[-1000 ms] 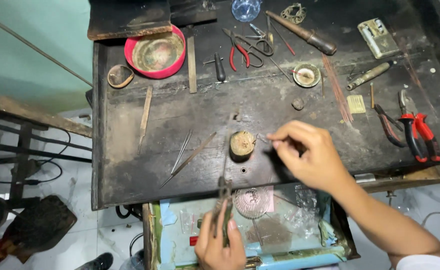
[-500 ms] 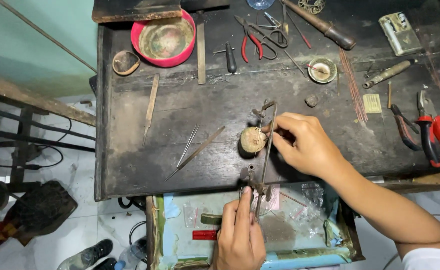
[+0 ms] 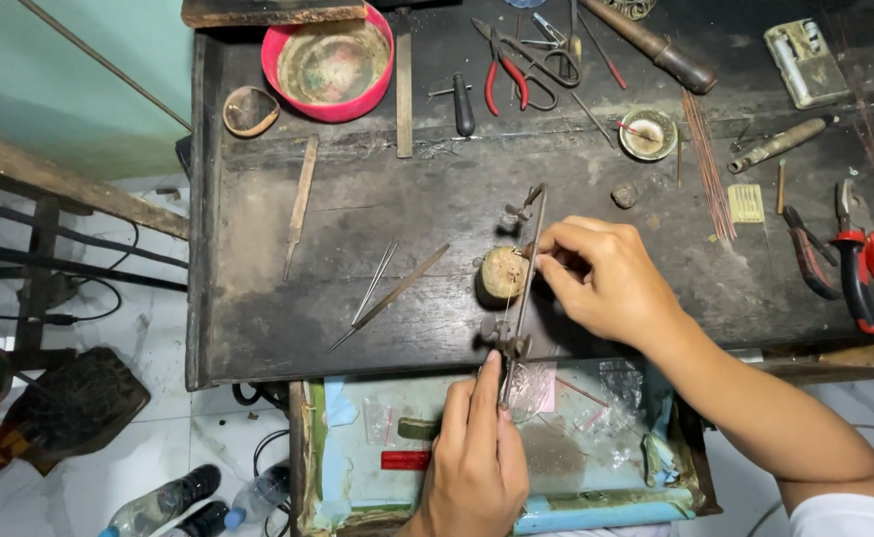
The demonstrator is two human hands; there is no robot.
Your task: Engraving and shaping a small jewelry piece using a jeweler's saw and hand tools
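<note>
Clear plastic packets (image 3: 616,383) (crumpled) in open drawer (image 3: 596,512).

Left hand (image 3: 477,465) low at centre, back up, fingers curled in a closed grip, index finger stretched forward. Right hand (image 3: 606,278) reaching in from the right on a bare forearm, fingertips (image 3: 546,249) pinched together, knuckles raised.

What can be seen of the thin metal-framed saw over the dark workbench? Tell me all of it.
The thin metal-framed saw is a slim, dark metal frame with small clamp screws near both ends. It runs almost straight away from the person, crossing the edge of the dark workbench. The left hand grips its near end over the open drawer. The right hand pinches something small beside it, next to the round wooden block.
</note>
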